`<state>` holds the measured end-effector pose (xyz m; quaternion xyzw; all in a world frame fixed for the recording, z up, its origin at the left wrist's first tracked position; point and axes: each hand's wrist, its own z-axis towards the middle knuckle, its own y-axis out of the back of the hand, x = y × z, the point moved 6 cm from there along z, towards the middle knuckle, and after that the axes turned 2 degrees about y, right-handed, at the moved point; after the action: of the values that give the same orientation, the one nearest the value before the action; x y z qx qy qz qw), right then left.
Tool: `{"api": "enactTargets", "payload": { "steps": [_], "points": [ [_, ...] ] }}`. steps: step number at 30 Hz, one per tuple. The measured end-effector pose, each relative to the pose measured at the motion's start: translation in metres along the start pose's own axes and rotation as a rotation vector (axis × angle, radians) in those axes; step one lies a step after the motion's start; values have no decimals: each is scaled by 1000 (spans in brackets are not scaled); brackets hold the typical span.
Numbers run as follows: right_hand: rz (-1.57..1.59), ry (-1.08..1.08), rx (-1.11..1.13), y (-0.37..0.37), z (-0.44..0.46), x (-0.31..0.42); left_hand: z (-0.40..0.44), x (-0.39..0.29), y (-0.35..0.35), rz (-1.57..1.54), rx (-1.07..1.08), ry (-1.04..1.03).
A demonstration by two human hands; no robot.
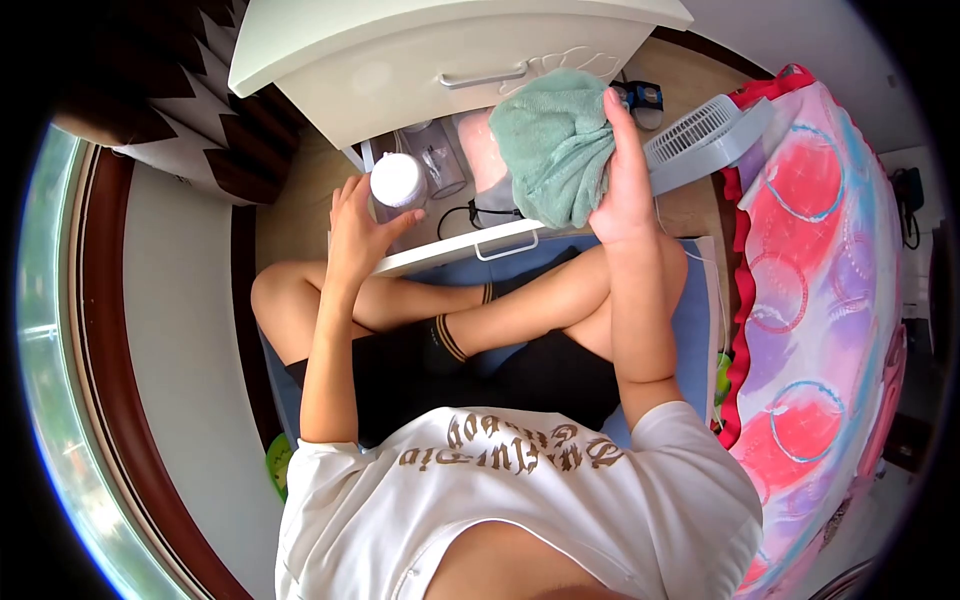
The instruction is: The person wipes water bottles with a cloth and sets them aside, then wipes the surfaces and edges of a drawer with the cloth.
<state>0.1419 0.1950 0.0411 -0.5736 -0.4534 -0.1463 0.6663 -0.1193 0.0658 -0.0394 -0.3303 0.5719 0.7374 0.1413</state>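
Observation:
My left hand curls round a clear jar with a white lid at the left end of the open drawer. Its thumb rests along the jar's near side, and the far fingers are partly hidden. On the other side, my right hand grips a bunched green cloth, thumb up along its right edge. The cloth hangs above the drawer's right part and covers some of the contents. Beside the jar lie a clear plastic container, a pink item and a black cable.
The white cabinet with a metal handle stands behind the drawer. A grey vented appliance leans at the right, near a bed with a pink patterned cover. Dark patterned curtains hang at the left. A blue mat lies under my crossed legs.

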Motion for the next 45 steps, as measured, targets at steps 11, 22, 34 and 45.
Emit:
{"api": "enactTargets", "payload": {
  "steps": [11, 22, 34, 45],
  "points": [
    [18, -23, -47, 4, -19, -7, 1, 6, -8, -47, 13, -59],
    [-328, 298, -62, -15, -52, -4, -72, -67, 16, -770, -120, 119],
    [-144, 272, 20, -60, -85, -38, -69, -141, -19, -1169, -3, 83],
    [-133, 206, -115, -26, -67, 4, -57, -51, 1, -2126, 415, 468]
  ]
}}
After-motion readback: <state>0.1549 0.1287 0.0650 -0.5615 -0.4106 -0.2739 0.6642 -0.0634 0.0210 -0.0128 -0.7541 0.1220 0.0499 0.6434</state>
